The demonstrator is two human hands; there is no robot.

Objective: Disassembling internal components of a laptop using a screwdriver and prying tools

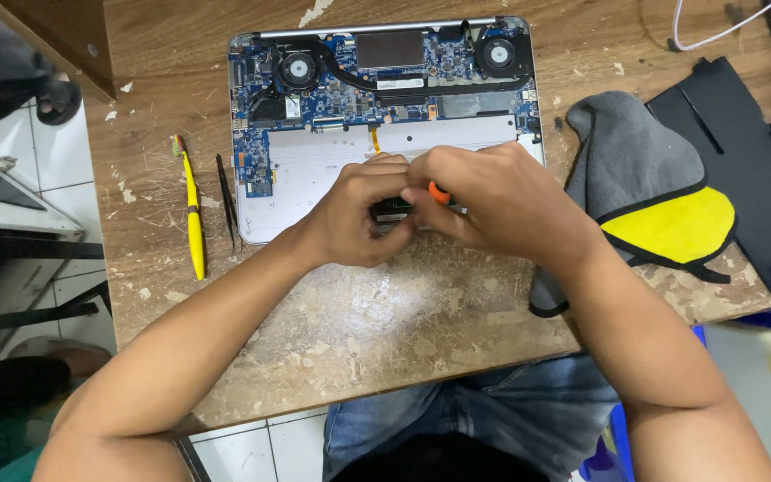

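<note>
While both hands meet mid-frame over the opened silver laptop (314, 192), the left hand (359, 214) curls its fingers around a small dark part (392, 211), and the right hand (493, 201) pinches an orange-handled tool (439, 192).

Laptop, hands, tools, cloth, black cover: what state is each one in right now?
Laptop: bottom cover off, blue board and two fans exposed.
Left hand: closed on a small dark part over the laptop.
Right hand: closed on an orange-handled tool.
Yellow tool: lying loose on the table.
Tweezers: lying loose beside the laptop.
Cloth: crumpled, partly on the black cover.
Black cover: detached, flat on the table.
</note>
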